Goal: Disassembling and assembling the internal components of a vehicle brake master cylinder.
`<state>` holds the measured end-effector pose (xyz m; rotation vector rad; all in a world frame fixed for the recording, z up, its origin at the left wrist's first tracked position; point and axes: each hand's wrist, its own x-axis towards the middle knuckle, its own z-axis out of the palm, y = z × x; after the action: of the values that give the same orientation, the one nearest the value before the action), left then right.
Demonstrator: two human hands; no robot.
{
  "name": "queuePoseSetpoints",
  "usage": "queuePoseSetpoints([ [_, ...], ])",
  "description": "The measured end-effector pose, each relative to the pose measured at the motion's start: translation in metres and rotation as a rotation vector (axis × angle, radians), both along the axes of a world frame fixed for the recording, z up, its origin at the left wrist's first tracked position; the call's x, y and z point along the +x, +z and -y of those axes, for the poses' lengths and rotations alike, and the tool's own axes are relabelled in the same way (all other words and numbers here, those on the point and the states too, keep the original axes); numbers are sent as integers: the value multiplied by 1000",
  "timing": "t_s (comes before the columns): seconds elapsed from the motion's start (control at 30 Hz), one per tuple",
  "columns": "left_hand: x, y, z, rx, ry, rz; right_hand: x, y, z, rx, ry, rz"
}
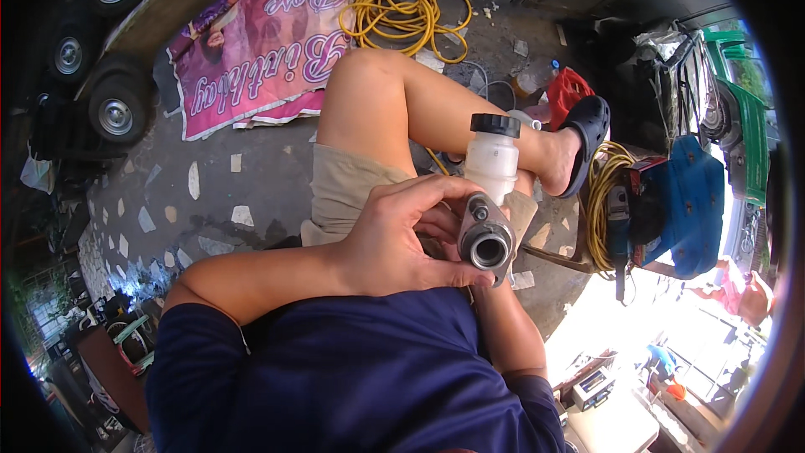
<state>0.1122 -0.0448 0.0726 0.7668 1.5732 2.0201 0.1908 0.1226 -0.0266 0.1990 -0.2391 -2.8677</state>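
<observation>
My left hand (402, 231) is closed around a brake master cylinder (486, 239), thumb along the lower side of its flange and fingers over the upper side. The round open bore of its metal body points up at me. A translucent white reservoir (493, 159) with a black screw cap (495, 124) stands out from the cylinder on its far side. My right forearm (510, 331) reaches up behind the cylinder. The right hand is mostly hidden by the cylinder and my left hand, so its grip does not show.
My bent leg (369, 109) lies just beyond my hands, a black clog (587, 138) on the foot. A pink printed banner (243, 59) and a coiled yellow hose (394, 13) lie on the floor. Wheels (116, 117) stand far left. A blue-covered object (692, 210) and yellow cable (602, 201) are right.
</observation>
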Motion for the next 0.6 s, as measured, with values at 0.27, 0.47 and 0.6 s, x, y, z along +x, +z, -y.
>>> queuePoseSetpoints([
  [0.27, -5, -9, 3, -41, -42, 65, 3, -15, -17, 642, 12, 250],
  [0.47, -9, -9, 3, -92, -60, -20, 1, -10, -29, 694, -45, 204],
  [0.6, -10, -8, 4, -137, -65, -87, 1, -8, -33, 727, -110, 233],
])
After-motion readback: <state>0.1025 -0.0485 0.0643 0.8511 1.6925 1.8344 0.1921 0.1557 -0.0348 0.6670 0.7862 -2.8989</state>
